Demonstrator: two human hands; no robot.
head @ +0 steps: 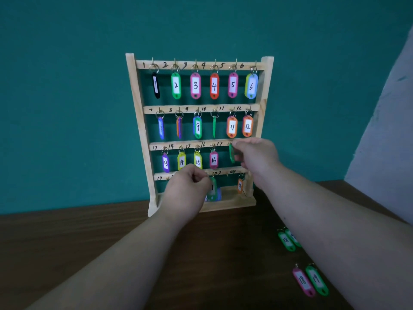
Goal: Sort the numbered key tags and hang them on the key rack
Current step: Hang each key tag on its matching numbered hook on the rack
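The right hand (pixel 254 157) pinches a green tag (pixel 231 153) at the right end of the rack's (pixel 138 108) third rail. The left hand (pixel 187 189) pinches another tag (pixel 213 186) under the rack's bottom rail. Loose tags (pixel 302 280) lie on the bench (pixel 67 242), right of the rack.

A teal wall (pixel 67 97) fills the far side of the scene, smooth, evenly painted and dimly lit. To the right, a pale grey-white surface (pixel 384 130) slants across it, lighter than the rest. Below runs a dark brown wooden table (pixel 67 238) with visible grain, its far edge meeting the teal wall.
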